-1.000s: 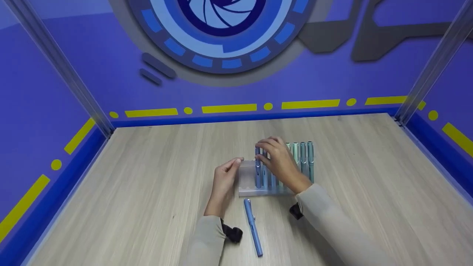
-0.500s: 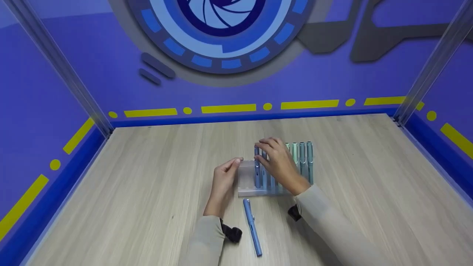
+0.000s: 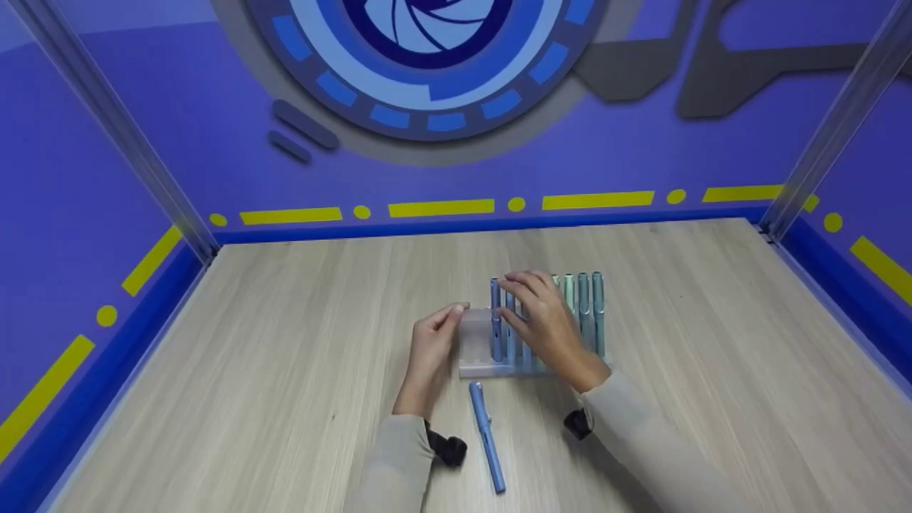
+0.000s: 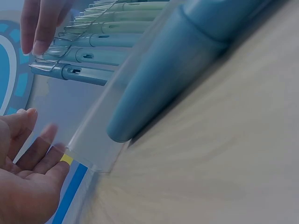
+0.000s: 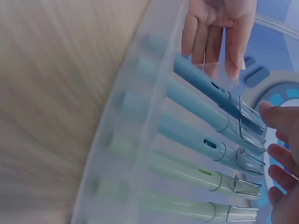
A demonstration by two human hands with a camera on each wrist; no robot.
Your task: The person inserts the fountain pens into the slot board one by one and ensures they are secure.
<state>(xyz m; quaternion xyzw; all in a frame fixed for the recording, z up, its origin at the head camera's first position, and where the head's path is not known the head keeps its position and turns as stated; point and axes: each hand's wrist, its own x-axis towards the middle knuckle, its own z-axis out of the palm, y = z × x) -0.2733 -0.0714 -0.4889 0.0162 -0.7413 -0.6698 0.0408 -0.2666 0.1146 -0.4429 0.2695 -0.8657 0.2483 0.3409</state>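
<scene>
A clear plastic pen stand (image 3: 476, 338) on the table bears a row of upright pens, shading from blue through pale green to teal. My left hand (image 3: 430, 349) pinches the stand's left edge between thumb and fingers; some fingertips show through the clear sheet in the left wrist view. Beside the leftmost blue pen (image 3: 496, 338) hovers my right hand (image 3: 547, 317), its fingers spread and loosely bent, gripping nothing. That hand hides the middle pens in the head view. In the right wrist view, its thumb (image 5: 275, 114) is close to the cap of the end pen (image 5: 205, 86).
One loose blue pen (image 3: 487, 438) lies on the wooden table (image 3: 299, 342) in front of the stand, between the forearms. Printed blue panels (image 3: 442, 178) wall the table at the back and sides. A black wrist strap (image 3: 449, 450) sits on the left wrist.
My right hand has let go of the leftmost pen's top and drawn slightly right and down. The left hand stays at the stand's edge. The loose pen has not moved.
</scene>
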